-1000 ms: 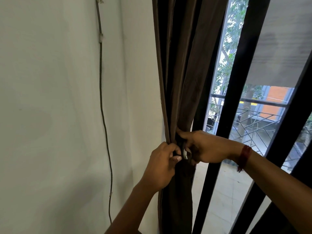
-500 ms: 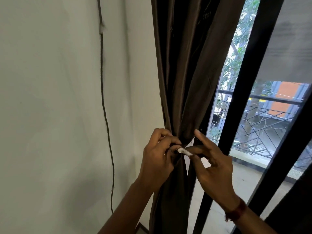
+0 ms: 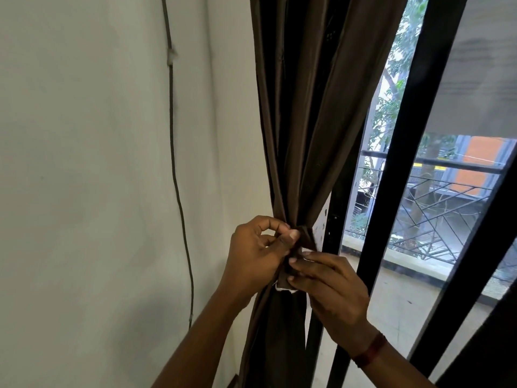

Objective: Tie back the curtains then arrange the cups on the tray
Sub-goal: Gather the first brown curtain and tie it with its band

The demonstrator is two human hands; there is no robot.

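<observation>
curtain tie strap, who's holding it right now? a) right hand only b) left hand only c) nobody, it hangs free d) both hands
d: the left hand and the right hand both pinch the brown tie strap wrapped round the gathered curtain.

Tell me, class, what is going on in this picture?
A person is tying back the curtain beside the window. The left hand pinches the strap wrapped round the gathered cloth, while the right hand holds its loose end. The strap does not look fastened yet. No cups or tray are in view.
</observation>
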